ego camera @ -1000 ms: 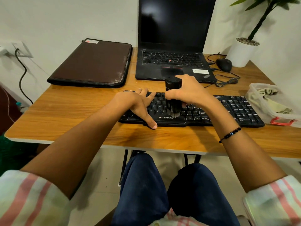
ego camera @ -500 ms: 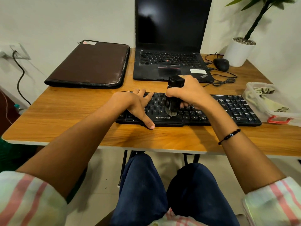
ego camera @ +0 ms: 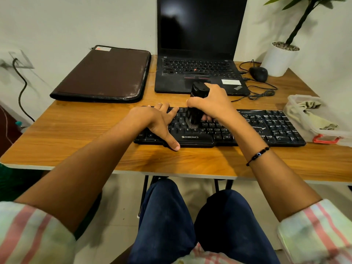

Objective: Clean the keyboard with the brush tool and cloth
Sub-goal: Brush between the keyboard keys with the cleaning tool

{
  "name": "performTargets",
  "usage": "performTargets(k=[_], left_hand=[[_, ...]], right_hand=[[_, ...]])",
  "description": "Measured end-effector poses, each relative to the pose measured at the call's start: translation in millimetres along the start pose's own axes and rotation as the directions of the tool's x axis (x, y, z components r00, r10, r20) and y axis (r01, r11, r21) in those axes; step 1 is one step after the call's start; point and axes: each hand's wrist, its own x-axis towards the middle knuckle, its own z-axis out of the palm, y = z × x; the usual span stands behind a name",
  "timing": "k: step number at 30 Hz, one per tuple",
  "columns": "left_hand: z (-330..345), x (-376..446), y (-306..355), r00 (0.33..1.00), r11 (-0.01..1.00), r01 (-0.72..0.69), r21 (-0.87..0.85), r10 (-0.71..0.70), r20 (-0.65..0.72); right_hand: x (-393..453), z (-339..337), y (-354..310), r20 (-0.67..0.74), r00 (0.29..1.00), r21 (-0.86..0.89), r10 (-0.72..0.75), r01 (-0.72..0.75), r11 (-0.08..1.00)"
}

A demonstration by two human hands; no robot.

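**What you have on the desk, counted**

You have one black full-size plastic keyboard (ego camera: 219, 128), one black cylindrical brush tool (ego camera: 196, 105), one open black laptop (ego camera: 198, 54), one brown zip sleeve (ego camera: 102, 75), one black mouse (ego camera: 258, 73), one white potted plant (ego camera: 280, 58), and one clear plastic tub (ego camera: 323, 130) (pale cloth (ego camera: 308, 111) inside).

Black Zebronics keyboard (ego camera: 266, 128), flat near the table's front edge, right-hand keys streaked white, black cylindrical brush tool (ego camera: 196, 107), near upright, bristles down on centre keys, pale cloth (ego camera: 306, 109) crumpled in clear container at right
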Motion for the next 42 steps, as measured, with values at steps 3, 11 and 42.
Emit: performTargets(k=[3,11,42], left_hand=[[-0.2,-0.2,1.2,1.000,1.000,-0.002,-0.009,0.002,0.007],[-1.3,-3.2,3.0,1.000,1.000,-0.006,0.015,0.007,-0.014],[-1.6,1.6,4.2,1.000,0.999,0.012,0.047,-0.013,0.011]], right_hand=[[3.2,13.0,9.9,-0.168,0.977,0.032,-0.130,0.137,0.990],[11.1,9.8,-8.6,0.138,0.990,0.061,-0.014,0.006,0.998],[45.2,-0.8,-3.1,-0.048,0.992,-0.049,0.113,-0.116,0.992]])
